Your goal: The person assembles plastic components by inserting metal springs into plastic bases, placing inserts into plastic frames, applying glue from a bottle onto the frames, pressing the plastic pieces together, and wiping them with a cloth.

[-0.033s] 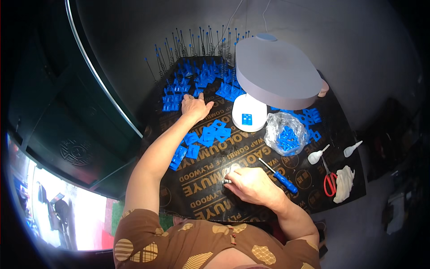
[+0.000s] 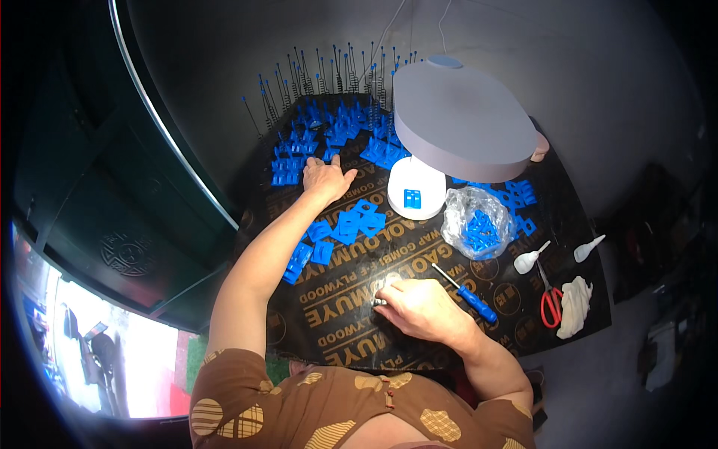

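Note:
My left hand (image 2: 327,181) reaches over the far left of the table. Its fingers are spread, and their tips are at a small upright blue plastic piece (image 2: 331,153) beside rows of similar blue plastic pieces (image 2: 288,173). Closer to me, my right hand (image 2: 425,307) is closed low over the tabletop. Something small and pale shows at its fingertips, but I cannot make out what it is. Between my forearms lie flat blue plastic plates (image 2: 348,226), some overlapping. A blue-handled screwdriver (image 2: 476,304) rests just right of my right hand.
A large grey lamp head (image 2: 467,112) overhangs its white base (image 2: 404,206), which bears a blue piece. Springy wires (image 2: 348,71) stand at the back. To the right are a clear bag (image 2: 458,224) of blue parts, two white squeeze bottles (image 2: 526,261), red-handled scissors (image 2: 551,308) and a crumpled cloth (image 2: 574,307).

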`<state>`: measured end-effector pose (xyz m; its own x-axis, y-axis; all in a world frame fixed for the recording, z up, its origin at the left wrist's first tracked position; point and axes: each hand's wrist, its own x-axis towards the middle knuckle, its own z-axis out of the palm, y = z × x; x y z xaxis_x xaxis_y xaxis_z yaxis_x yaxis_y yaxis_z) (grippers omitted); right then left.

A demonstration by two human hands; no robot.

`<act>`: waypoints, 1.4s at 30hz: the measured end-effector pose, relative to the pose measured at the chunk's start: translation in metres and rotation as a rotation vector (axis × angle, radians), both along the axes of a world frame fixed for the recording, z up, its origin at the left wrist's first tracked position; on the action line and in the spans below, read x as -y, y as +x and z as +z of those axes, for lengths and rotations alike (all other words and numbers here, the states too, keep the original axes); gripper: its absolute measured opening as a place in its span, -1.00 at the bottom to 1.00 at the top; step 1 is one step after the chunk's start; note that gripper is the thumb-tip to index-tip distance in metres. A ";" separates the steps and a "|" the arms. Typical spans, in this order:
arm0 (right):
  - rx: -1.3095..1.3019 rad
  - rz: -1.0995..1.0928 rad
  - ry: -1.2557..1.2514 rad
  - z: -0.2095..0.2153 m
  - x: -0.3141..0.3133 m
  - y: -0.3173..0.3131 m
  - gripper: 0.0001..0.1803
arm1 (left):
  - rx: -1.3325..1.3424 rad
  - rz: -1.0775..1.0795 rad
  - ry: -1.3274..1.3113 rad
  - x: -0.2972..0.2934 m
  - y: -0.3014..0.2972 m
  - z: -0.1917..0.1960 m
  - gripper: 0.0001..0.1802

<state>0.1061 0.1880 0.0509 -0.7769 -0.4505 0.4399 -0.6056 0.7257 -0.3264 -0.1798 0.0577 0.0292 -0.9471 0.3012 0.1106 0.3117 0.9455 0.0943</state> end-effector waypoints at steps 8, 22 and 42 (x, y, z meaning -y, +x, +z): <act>-0.029 0.010 -0.014 -0.005 0.001 0.000 -0.75 | -0.183 -0.178 0.143 0.014 0.033 0.012 -0.32; -0.014 -0.040 -0.046 -0.014 -0.004 -0.007 -0.82 | -0.056 -0.640 0.849 0.035 0.172 0.033 -0.82; 0.077 -0.078 -0.236 -0.016 -0.002 -0.013 -0.88 | 1.375 -1.030 2.390 0.057 0.336 0.100 -0.34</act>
